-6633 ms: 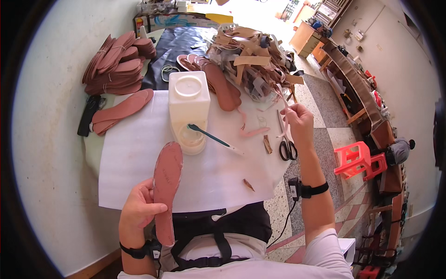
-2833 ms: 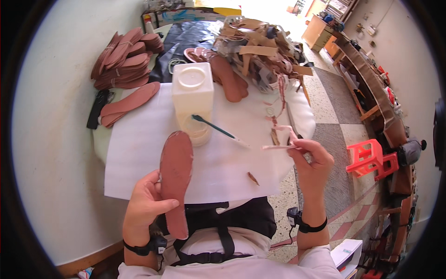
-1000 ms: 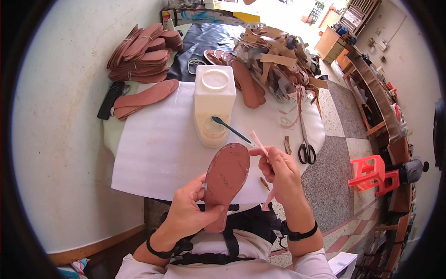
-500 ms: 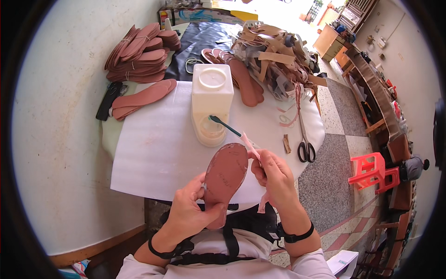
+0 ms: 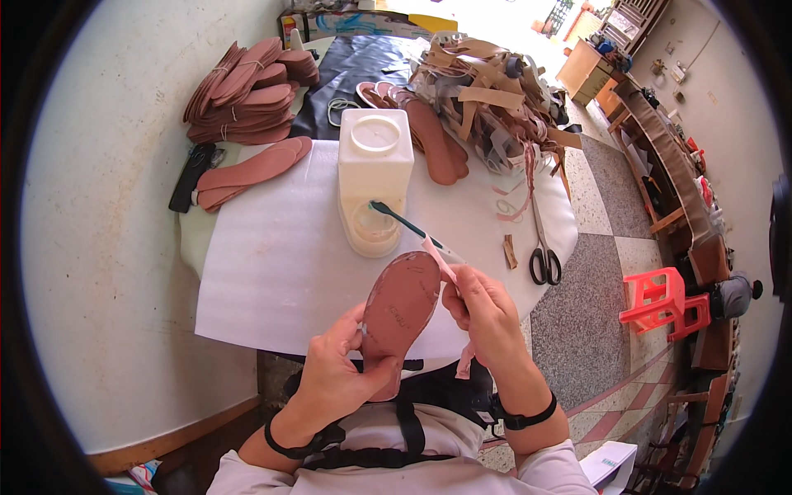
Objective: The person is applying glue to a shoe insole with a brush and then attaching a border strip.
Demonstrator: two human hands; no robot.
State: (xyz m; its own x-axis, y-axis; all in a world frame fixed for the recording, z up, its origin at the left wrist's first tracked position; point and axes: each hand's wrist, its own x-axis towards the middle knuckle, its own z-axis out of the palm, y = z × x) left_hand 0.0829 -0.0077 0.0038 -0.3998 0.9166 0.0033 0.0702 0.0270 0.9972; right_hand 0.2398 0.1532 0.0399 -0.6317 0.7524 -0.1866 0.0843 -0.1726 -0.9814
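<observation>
A brown shoe sole (image 5: 402,307) is held up at the lower middle of the frame, its underside turned to the camera, gripped around its lower end by the left hand (image 5: 338,371). The right hand (image 5: 487,313) is closed on a thin pink strap (image 5: 440,262), which is pressed against the sole's right edge near the toe; the strap's other end is seen hanging below the wrist. Just above, a white plastic jug (image 5: 375,161) is stood on the white sheet (image 5: 272,264) covering the table, with a green-handled brush (image 5: 404,223) laid across a small round pot (image 5: 373,223) at its foot. Scissors (image 5: 543,252) are laid at the right edge of the table. Stacks of brown soles (image 5: 247,82) are piled at the upper left, and a heap of straps (image 5: 487,91) is spread at the upper middle. A red stool (image 5: 664,301) is seen on the tiled floor at the right.
</observation>
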